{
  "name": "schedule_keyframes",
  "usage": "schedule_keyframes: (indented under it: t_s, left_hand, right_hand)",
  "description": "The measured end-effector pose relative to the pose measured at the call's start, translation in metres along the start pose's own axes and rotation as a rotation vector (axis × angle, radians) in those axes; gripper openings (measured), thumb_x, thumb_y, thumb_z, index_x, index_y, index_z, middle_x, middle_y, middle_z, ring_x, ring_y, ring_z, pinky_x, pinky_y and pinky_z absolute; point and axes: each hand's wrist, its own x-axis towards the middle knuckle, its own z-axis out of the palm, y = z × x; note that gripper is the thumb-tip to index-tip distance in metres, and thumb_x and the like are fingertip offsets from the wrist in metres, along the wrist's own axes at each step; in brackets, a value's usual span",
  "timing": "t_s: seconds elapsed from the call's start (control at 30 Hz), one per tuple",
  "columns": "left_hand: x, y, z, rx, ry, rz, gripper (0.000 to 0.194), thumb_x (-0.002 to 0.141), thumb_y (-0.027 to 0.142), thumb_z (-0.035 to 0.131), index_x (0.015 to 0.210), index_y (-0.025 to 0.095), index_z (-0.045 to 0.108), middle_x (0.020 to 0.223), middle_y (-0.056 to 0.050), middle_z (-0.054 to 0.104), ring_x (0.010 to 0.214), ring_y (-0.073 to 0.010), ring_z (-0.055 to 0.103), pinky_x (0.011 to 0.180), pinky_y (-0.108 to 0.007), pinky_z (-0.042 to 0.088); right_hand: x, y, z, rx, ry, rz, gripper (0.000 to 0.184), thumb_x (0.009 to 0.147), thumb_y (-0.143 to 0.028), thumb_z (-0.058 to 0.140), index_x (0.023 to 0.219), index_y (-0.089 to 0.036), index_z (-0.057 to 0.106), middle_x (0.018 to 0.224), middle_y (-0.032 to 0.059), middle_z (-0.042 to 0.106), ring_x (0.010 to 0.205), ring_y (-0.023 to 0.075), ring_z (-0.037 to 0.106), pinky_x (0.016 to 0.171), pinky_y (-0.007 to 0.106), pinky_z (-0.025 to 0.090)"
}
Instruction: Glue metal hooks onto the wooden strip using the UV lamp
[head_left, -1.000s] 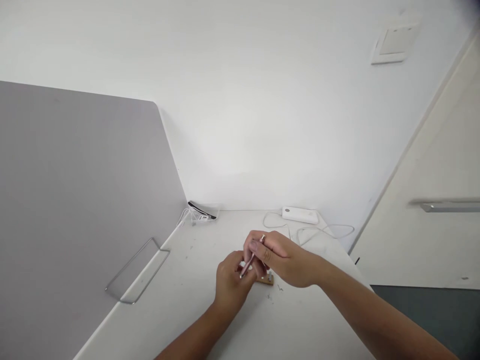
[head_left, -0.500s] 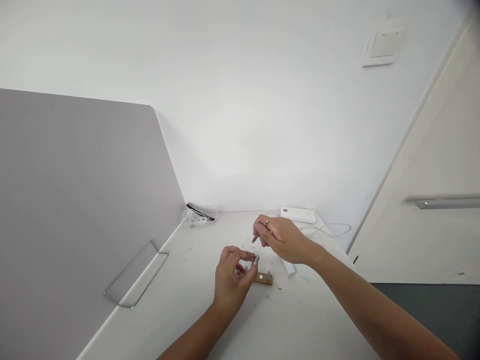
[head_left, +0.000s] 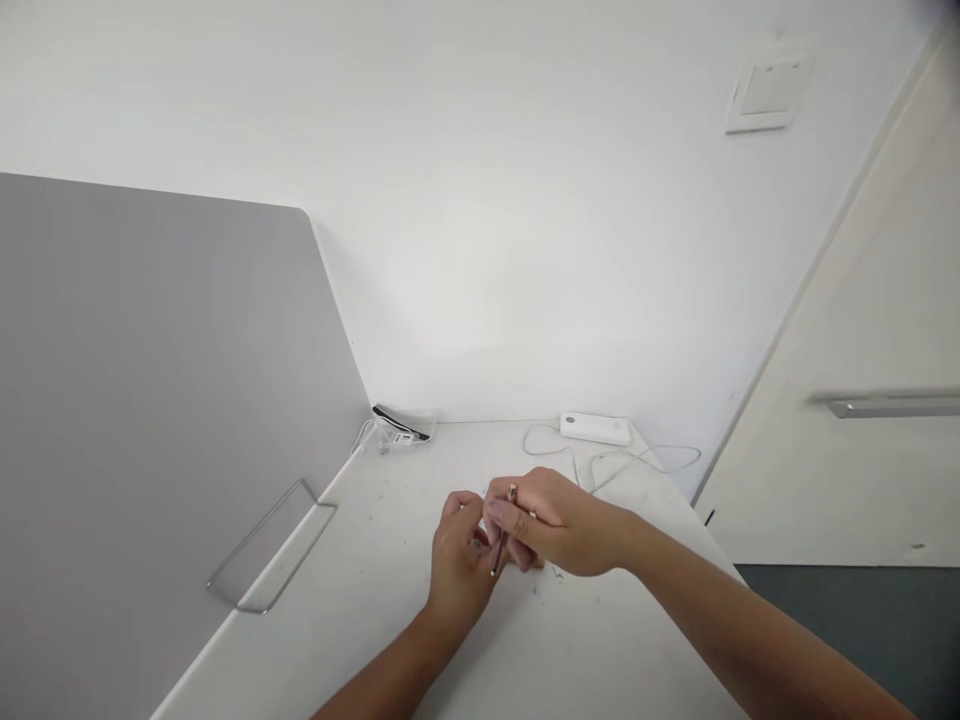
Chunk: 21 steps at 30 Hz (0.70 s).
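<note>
My right hand (head_left: pixel 551 520) is closed on a short, slim, pencil-like stick (head_left: pixel 501 545), dark with pale ends. It is tilted, its lower end pointing down near my left thumb. My left hand (head_left: pixel 459 560) is just beside it, fingers curled; the right hand covers its fingertips and whatever they pinch. Both hands meet low over the white table (head_left: pixel 630 650). A brown piece on the table is almost wholly hidden under my right hand. Small grey crumbs (head_left: pixel 557 573) lie to the right of my fingers.
At the back of the table are a white power-bank-like box (head_left: pixel 596 429) with a white cable (head_left: pixel 679 466), and a clear tray (head_left: pixel 411 425) with a black strip. A grey panel (head_left: pixel 165 400) with a wire frame (head_left: pixel 289 590) borders the left side. The white wall stands behind.
My right hand has come down and slightly left with the stick, onto the left fingertips. The small grey piece in my left fingers and the brown piece are now covered.
</note>
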Motion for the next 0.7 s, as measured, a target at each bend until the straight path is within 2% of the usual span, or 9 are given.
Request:
schedule_keyframes:
  t_s: [0.1,0.17,0.27,0.33,0.5,0.7]
  left_hand:
    - [0.0,-0.001,0.001,-0.009,0.014,-0.013,0.007,0.086,0.021,0.068,0.079,0.021,0.07,0.083,-0.004,0.063,0.081,-0.0192,0.064,0.054,-0.024,0.057]
    - [-0.001,-0.001,0.003,-0.024,0.023,-0.013,0.004,0.087,0.022,0.069,0.085,0.022,0.073,0.088,-0.005,0.065,0.083,-0.0192,0.066,0.056,-0.025,0.059]
    - [-0.001,-0.003,0.004,-0.021,0.041,-0.006,0.005,0.088,0.025,0.071,0.085,0.022,0.073,0.087,-0.004,0.065,0.084,-0.0197,0.067,0.056,-0.026,0.061]
    - [-0.001,-0.003,0.004,-0.016,0.046,-0.003,0.005,0.087,0.026,0.071,0.084,0.022,0.073,0.087,-0.004,0.065,0.083,-0.0197,0.068,0.055,-0.026,0.061]
    - [0.0,-0.002,0.004,-0.017,0.061,-0.005,0.006,0.087,0.027,0.071,0.083,0.022,0.073,0.087,-0.005,0.065,0.08,-0.0192,0.068,0.054,-0.026,0.061]
    - [0.0,-0.001,0.002,-0.014,0.019,-0.01,0.004,0.084,0.021,0.069,0.081,0.022,0.071,0.087,-0.005,0.064,0.081,-0.0192,0.066,0.053,-0.024,0.058]
  right_hand:
    - [0.002,0.006,-0.003,-0.061,0.189,-0.003,0.049,0.111,-0.047,0.034,0.083,-0.02,0.063,0.073,0.0002,0.068,0.07,0.0141,0.066,0.073,0.027,0.05]
    - [0.003,0.015,-0.008,-0.128,0.304,-0.001,0.045,0.111,-0.047,0.033,0.09,-0.021,0.063,0.071,-0.0003,0.067,0.076,0.0158,0.069,0.073,0.027,0.049]
    - [0.007,0.031,-0.014,-0.235,0.41,0.017,0.042,0.111,-0.044,0.031,0.091,-0.021,0.06,0.063,-0.0025,0.063,0.079,0.0174,0.072,0.072,0.027,0.047]
    - [0.01,0.041,-0.016,-0.291,0.441,0.039,0.041,0.111,-0.04,0.031,0.088,-0.022,0.059,0.062,-0.0032,0.063,0.073,0.0168,0.072,0.071,0.027,0.046]
    - [0.009,0.048,-0.017,-0.306,0.335,0.052,0.041,0.11,-0.037,0.034,0.079,-0.022,0.056,0.054,-0.0044,0.059,0.059,0.0152,0.066,0.062,0.026,0.043]
    - [0.003,0.025,-0.009,-0.068,0.096,0.031,0.04,0.107,-0.038,0.04,0.074,-0.022,0.053,0.053,-0.0054,0.056,0.047,0.0119,0.055,0.051,0.023,0.042]
